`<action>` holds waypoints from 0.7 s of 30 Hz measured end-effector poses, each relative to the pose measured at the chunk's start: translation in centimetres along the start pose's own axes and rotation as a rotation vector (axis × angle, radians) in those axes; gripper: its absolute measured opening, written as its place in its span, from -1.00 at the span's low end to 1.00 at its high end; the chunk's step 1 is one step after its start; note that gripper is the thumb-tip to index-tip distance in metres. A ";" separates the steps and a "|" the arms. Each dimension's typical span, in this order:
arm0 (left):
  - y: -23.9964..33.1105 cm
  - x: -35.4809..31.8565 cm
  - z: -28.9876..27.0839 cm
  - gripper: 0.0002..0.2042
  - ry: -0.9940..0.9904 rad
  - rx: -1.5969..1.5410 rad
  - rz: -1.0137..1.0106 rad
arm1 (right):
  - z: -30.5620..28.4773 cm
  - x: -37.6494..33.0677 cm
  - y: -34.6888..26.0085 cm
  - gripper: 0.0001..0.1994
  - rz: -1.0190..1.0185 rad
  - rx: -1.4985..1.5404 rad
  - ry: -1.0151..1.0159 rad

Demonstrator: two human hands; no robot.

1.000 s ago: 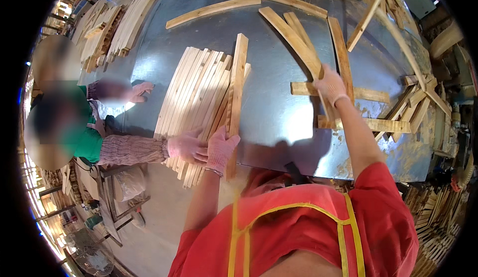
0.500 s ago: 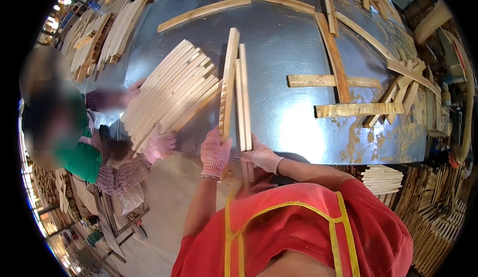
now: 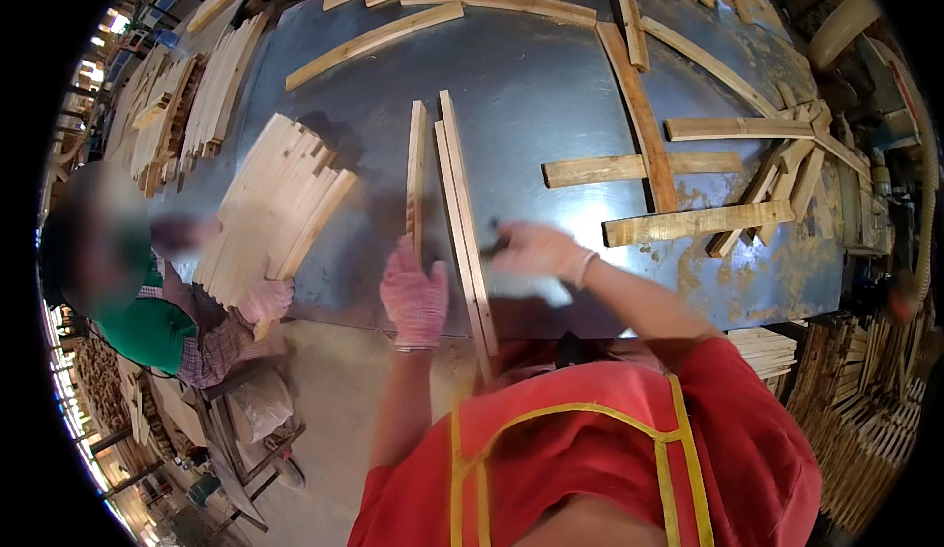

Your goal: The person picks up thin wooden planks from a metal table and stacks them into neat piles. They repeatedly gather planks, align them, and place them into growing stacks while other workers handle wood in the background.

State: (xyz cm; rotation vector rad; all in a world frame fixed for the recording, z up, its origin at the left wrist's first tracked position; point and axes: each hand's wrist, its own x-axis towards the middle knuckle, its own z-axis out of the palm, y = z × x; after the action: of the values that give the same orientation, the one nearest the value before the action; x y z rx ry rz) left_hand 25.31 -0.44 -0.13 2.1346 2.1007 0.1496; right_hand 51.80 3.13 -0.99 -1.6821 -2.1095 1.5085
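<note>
In its pink-tinged glove, my left hand (image 3: 414, 293) is closed around the near end of a wooden strip (image 3: 417, 163), with the thumb on its right side. Just right of it, two pale wooden strips (image 3: 460, 222) lie side by side, their near ends reaching over the table edge. My gloved right hand (image 3: 546, 252) is beside this pair, apart from it and smeared by motion. Something dark shows at its fingertips; whether it is a held thing or shadow is unclear. At the left, a co-worker's gloved hands hold a bundle of pale strips (image 3: 275, 203).
Planks (image 3: 644, 119) lie crossed on the metal table (image 3: 521, 124) at right, with a jumbled pile (image 3: 787, 188) and sawdust. More boards (image 3: 383, 40) line the far side. Stacked strips (image 3: 224, 85) stand beyond the co-worker (image 3: 147, 321). Below the table's right edge are wood stacks (image 3: 836, 419).
My right hand has let go of the pair's near end and moved up and right. The left-hand strip has moved lower. The co-worker's bundle has shifted left. Another plank now lies across the right pile.
</note>
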 end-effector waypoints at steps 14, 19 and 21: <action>4.7 -1.3 4.7 -0.15 -0.232 -0.189 -0.044 | -7.8 -2.1 5.6 -0.37 0.278 0.399 0.548; 5.3 -1.5 4.0 -0.14 -0.207 -0.312 -0.015 | 4.9 -0.6 0.7 -0.27 0.016 0.336 0.098; 5.4 -1.7 3.3 -0.11 -0.225 -0.215 -0.004 | 4.6 -2.5 1.0 -0.31 -0.080 0.219 0.154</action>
State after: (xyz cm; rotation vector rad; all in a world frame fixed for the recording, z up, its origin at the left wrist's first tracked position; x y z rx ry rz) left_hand 31.21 -2.28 -2.38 1.9255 1.8710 0.1225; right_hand 50.97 -1.80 -2.82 -1.5633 -1.8387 1.4738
